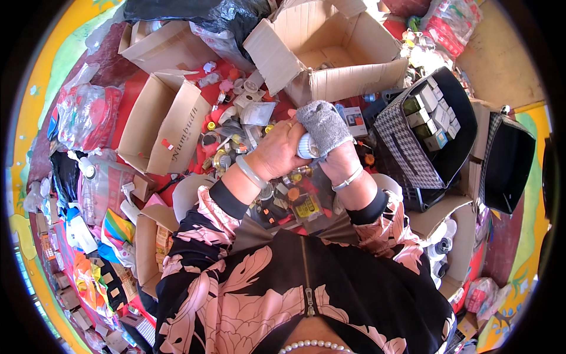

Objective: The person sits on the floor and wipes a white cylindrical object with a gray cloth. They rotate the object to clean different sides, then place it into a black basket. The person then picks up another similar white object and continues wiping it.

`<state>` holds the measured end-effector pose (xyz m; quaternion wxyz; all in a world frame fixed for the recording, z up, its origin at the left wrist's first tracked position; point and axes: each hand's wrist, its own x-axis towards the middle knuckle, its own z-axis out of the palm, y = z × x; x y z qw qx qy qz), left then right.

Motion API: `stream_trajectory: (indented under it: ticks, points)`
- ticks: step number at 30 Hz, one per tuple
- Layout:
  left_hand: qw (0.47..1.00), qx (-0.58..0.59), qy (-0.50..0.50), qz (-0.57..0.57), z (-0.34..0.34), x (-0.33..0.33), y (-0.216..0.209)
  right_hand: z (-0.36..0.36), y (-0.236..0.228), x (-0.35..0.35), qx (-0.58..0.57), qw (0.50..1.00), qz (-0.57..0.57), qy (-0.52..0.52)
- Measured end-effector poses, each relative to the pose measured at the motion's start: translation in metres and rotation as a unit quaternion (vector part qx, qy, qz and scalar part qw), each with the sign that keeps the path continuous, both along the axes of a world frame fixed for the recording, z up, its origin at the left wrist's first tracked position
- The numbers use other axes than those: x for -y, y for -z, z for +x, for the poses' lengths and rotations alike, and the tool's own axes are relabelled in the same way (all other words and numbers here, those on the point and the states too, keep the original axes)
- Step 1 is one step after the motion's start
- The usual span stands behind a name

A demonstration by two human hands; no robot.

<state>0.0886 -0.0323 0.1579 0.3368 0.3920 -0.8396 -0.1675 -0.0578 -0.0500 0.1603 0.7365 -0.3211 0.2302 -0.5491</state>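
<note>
Plastic bag (88,118), clear with red showing through, slumps at the far left edge; right of it an open carton (188,103) stands on red sheeting, flaps apart, mouth turned upward, presumably so that things can be dropped in or lifted out without delay.

Loose small parts (221,160) lie heaped between that carton and the hands, running on toward the near side by the lap; the spread seems to suit picking, since most pieces sit within easy reach of either arm.

Left hand (282,147) grasps a white ribbed piece (307,146) from its left side, fingers curled; the piece sits at scene centre, raised above the heap and between both hands, probably to keep it in plain sight and free of clutter; its full form is hidden.

Grey cloth (324,121) bunches against the piece on the far and right sides; it drapes over the right hand (342,162), covering the fingers, so cannot tell how they close; two-sided hold likely steadies the piece against the cloth.

Large carton (359,79) gapes at the far side; houndstooth box (404,144) at right tilts open, small boxes (441,117) packed side by side within, an arrangement that would save room; near right, another carton (466,253) holds white cylinders (441,246), perhaps corralled against rolling; black box (507,171) stands open beyond, furthest right.
</note>
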Motion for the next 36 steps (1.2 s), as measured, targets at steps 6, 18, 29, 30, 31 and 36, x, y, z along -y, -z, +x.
stream_trajectory:
  ticks: [6, 18, 29, 30, 31, 36]
  points:
    - [0.992, -0.006, 0.023, -0.128, 0.004, 0.0, 0.003, -0.001, -0.012, 0.002, -0.156, 0.987, -0.027, -0.013]
    - [0.97, -0.215, 0.018, 0.107, 0.019, -0.011, -0.003, -0.005, -0.027, -0.004, -0.522, 0.791, -0.318, -0.023]
    - [0.995, 0.034, -0.01, -0.096, 0.017, -0.006, -0.011, 0.008, -0.014, -0.011, -0.311, 0.941, -0.125, -0.048]
    - [0.994, 0.059, -0.006, -0.09, 0.019, -0.006, -0.003, 0.008, -0.003, -0.014, -0.162, 0.985, -0.018, -0.05]
    - [0.993, 0.065, -0.002, -0.096, 0.019, -0.005, -0.002, 0.009, 0.001, -0.017, -0.008, 0.995, 0.089, -0.049]
    - [0.991, 0.06, -0.004, -0.119, 0.016, -0.006, 0.005, 0.013, -0.002, -0.005, -0.28, 0.96, 0.008, 0.005]
